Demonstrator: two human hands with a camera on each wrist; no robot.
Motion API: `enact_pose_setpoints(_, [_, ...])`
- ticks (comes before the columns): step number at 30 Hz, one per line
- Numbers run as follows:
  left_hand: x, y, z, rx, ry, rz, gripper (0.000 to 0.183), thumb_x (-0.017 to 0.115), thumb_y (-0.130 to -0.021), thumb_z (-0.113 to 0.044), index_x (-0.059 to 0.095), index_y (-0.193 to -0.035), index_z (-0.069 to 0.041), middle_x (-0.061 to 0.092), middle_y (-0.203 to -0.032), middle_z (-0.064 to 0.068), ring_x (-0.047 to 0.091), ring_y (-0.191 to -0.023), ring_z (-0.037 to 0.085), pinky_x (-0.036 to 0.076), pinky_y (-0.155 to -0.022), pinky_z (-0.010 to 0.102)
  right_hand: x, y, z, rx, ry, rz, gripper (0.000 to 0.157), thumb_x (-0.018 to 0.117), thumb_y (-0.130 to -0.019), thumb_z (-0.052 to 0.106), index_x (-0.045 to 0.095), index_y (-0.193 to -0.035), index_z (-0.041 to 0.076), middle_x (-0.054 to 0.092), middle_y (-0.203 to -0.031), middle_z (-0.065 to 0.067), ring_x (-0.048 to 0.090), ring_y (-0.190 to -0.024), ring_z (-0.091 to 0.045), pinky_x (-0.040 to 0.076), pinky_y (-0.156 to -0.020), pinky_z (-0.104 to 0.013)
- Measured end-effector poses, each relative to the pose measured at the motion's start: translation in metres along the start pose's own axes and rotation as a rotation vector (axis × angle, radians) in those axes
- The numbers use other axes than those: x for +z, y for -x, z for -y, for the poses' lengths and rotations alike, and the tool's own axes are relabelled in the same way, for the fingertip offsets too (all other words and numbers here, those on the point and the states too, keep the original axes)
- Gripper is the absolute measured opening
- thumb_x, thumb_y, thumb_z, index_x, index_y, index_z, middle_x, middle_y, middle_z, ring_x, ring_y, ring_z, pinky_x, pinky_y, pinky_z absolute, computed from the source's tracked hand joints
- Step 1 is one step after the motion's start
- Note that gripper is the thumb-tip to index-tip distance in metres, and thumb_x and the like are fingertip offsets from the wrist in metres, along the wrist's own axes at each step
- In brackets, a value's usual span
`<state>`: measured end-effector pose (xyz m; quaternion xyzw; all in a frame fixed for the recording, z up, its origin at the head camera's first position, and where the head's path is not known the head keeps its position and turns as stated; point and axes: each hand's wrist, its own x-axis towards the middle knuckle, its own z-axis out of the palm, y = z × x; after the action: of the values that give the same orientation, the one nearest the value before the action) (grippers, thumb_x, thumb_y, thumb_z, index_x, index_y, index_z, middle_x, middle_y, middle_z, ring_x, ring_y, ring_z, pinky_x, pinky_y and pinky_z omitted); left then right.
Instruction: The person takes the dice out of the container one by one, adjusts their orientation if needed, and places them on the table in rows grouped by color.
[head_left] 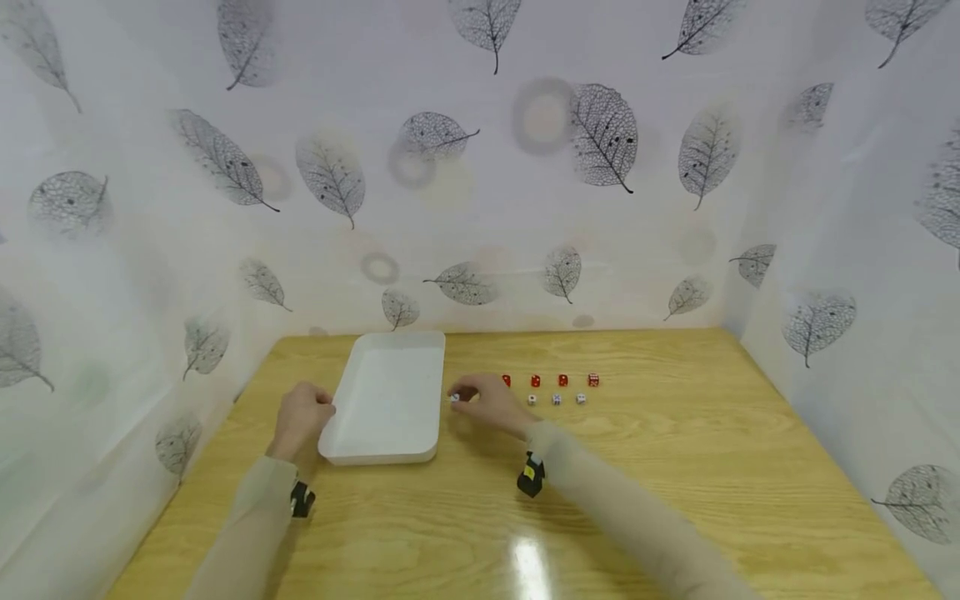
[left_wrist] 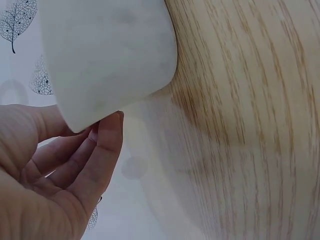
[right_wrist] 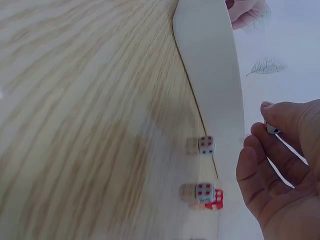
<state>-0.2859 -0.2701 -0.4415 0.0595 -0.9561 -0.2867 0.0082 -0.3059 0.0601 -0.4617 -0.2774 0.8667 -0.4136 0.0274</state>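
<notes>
A shallow white tray (head_left: 386, 457) lies on the left part of the wooden table. My left hand (head_left: 300, 417) grips its left rim, thumb on one side and fingers on the other; the left wrist view shows this hold at the tray's edge (left_wrist: 110, 65). Just off the right side of the tray, my right hand (head_left: 491, 403) pinches a white die (right_wrist: 271, 129) between thumb and fingertips. Beyond that hand stand a row of several red dice (head_left: 562, 380) and a nearer row of white dice (head_left: 557, 400). Part of both rows may be hidden by the hand.
The wooden table (head_left: 637, 500) spreads to the right and front of the dice. A pale curtain with a leaf print (head_left: 480, 208) hangs behind the table and along both sides. Dark wrist cameras (head_left: 531, 475) sit on both sleeves.
</notes>
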Motion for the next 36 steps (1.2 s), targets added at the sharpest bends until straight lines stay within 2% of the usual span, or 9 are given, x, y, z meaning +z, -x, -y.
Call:
enact_pose_setpoints(8, [0.002, -0.001, 0.002, -0.001, 0.013, 0.012, 0.026, 0.057, -0.089, -0.006, 0.066, -0.105, 0.012, 0.067, -0.105, 0.03, 0.064, -0.09, 0.037, 0.053, -0.072, 0.043, -0.021, 0.024, -0.019, 0.058, 0.038, -0.019, 0.023, 0.068, -0.091, 0.018, 0.07, -0.112, 0.008, 0.071, -0.104, -0.001, 0.064, -0.097, -0.015, 0.052, -0.089, -0.039])
enact_pose_setpoints(16, [0.001, -0.001, -0.003, -0.024, 0.008, 0.016, 0.025, 0.058, -0.089, -0.005, 0.067, -0.105, 0.012, 0.067, -0.105, 0.029, 0.064, -0.09, 0.036, 0.053, -0.072, 0.042, -0.048, 0.046, -0.032, 0.15, 0.03, -0.03, 0.026, 0.068, -0.092, 0.021, 0.07, -0.115, 0.011, 0.07, -0.107, 0.001, 0.064, -0.1, -0.015, 0.053, -0.087, -0.038])
enact_pose_setpoints(24, [-0.001, 0.001, -0.004, -0.035, 0.006, 0.03, 0.026, 0.057, -0.09, -0.006, 0.066, -0.107, 0.012, 0.066, -0.107, 0.03, 0.063, -0.093, 0.037, 0.053, -0.076, 0.044, -0.068, 0.061, -0.05, 0.135, 0.114, -0.032, 0.02, 0.07, -0.09, 0.019, 0.071, -0.109, 0.012, 0.071, -0.102, 0.002, 0.065, -0.096, -0.014, 0.053, -0.086, -0.038])
enact_pose_setpoints(28, [-0.001, 0.0, -0.003, -0.032, 0.011, 0.03, 0.026, 0.056, -0.09, -0.006, 0.066, -0.106, 0.012, 0.066, -0.107, 0.029, 0.063, -0.091, 0.036, 0.053, -0.074, 0.043, -0.077, 0.066, -0.056, 0.17, 0.096, -0.049, 0.023, 0.069, -0.091, 0.02, 0.07, -0.111, 0.01, 0.07, -0.103, 0.001, 0.064, -0.097, -0.016, 0.052, -0.086, -0.04])
enact_pose_setpoints(36, [0.001, 0.0, 0.0, -0.01, 0.011, 0.027, 0.027, 0.056, -0.09, -0.006, 0.066, -0.106, 0.012, 0.067, -0.106, 0.029, 0.064, -0.089, 0.035, 0.053, -0.07, 0.041, -0.086, 0.075, -0.066, 0.176, 0.101, -0.118, 0.02, 0.07, -0.09, 0.019, 0.071, -0.107, 0.009, 0.072, -0.101, -0.002, 0.065, -0.096, -0.02, 0.053, -0.083, -0.039])
